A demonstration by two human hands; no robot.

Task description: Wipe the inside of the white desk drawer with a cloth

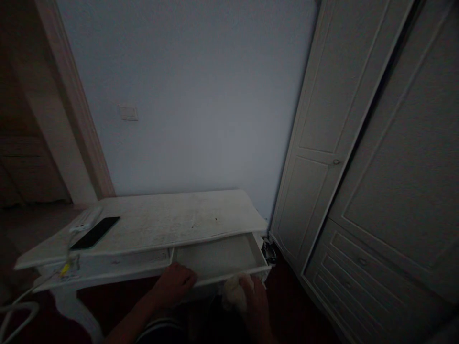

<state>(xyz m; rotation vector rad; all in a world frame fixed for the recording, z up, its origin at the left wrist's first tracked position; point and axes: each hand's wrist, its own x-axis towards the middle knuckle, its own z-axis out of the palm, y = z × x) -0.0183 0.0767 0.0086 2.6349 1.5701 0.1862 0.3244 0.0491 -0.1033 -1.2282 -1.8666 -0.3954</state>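
Observation:
A white table (161, 220) stands against the wall, its right drawer (218, 258) pulled out. The inside of that drawer shows a pale bottom. My left hand (178, 279) is at the drawer's front left corner, fingers curled over the edge. Just in front of the drawer's front panel, towards its right end, my right hand (255, 297) is closed round a crumpled pale cloth (234, 292). The cloth bulges out to the left of the fingers. The picture is dark, so finer detail of the fingers is lost.
A black phone (95, 233) lies on the tabletop's left, beside a white power strip (86, 220) with a cable. The left drawer (125, 259) is closed. A white wardrobe (315, 143) rises on the right. Dark items (268, 252) sit between table and wardrobe.

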